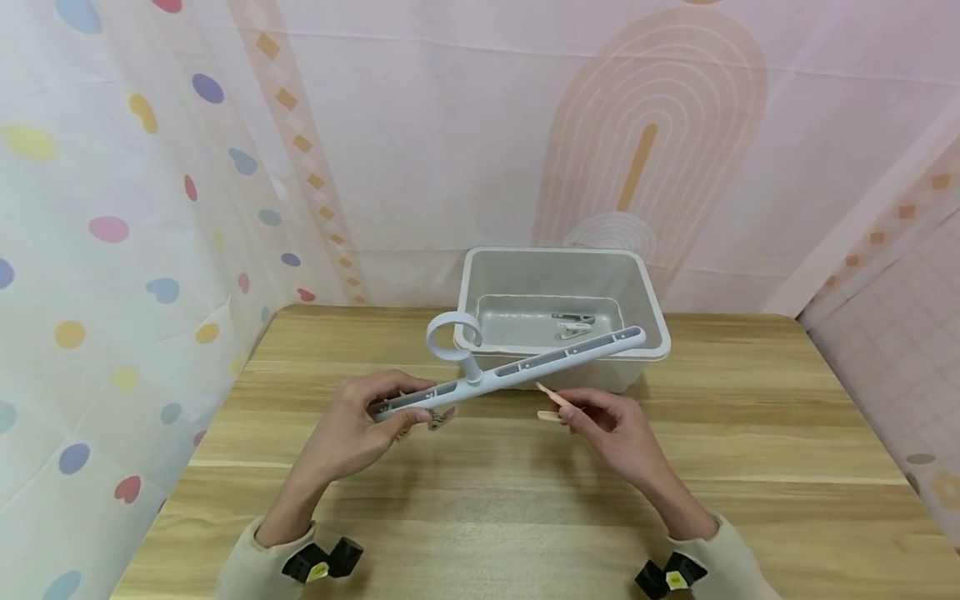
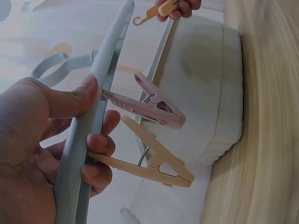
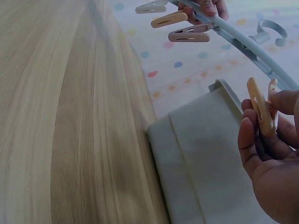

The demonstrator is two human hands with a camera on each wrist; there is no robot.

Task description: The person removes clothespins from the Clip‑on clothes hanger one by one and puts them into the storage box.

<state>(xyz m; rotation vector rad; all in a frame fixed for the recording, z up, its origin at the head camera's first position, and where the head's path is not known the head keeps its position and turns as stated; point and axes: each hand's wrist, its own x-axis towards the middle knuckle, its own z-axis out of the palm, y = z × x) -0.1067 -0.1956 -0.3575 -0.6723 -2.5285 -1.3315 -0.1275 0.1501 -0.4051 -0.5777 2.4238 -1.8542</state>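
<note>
My left hand [image 1: 360, 425] grips one end of a pale blue-grey clip hanger [image 1: 558, 360], whose bar slants up to the right and has an open ring-shaped hook [image 1: 442, 318]. Below the bar hang a pinkish clothespin [image 2: 175, 116], an orange clothespin [image 2: 163, 165] and a grey one [image 3: 152, 7], close to the left fingers. My right hand [image 1: 618, 437] pinches another orange clothespin [image 3: 259, 105] between thumb and fingers. In the head view its hooked end points toward the bar, apart from it.
A light grey plastic bin [image 1: 658, 329] stands behind the hanger, near the table's back edge. Inside lie a dark grey clothespin [image 1: 573, 317] and a whitish one [image 1: 574, 331]. Patterned cloth [image 1: 420, 167] hangs behind the wooden table [image 1: 750, 450].
</note>
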